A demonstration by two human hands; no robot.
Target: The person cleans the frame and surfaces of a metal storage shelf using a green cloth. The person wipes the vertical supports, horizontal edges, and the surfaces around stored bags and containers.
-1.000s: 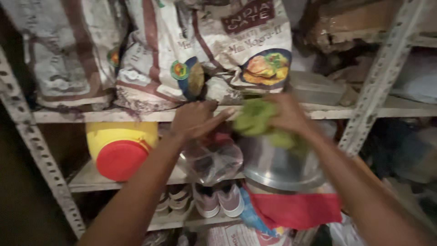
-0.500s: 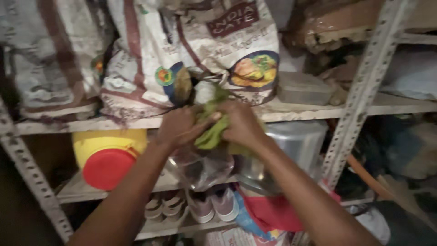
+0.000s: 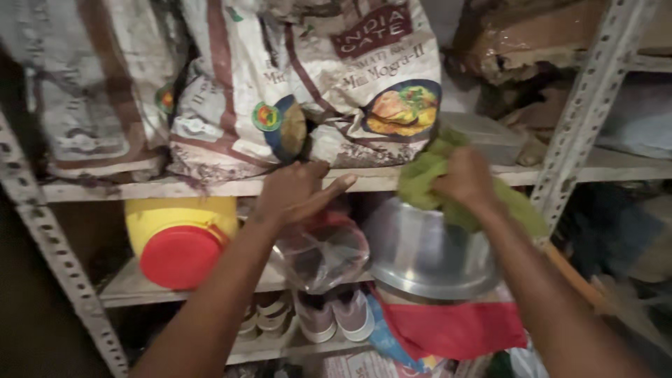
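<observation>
Green crumpled cloth (image 3: 427, 178) bunched in the right hand (image 3: 467, 180), over a shiny round steel pot (image 3: 427, 255); left hand (image 3: 297, 192) spread wide above crinkly clear plastic (image 3: 322, 253).

Head camera faces the metal shelves (image 3: 392, 180) close up, tilted slightly downward.
</observation>
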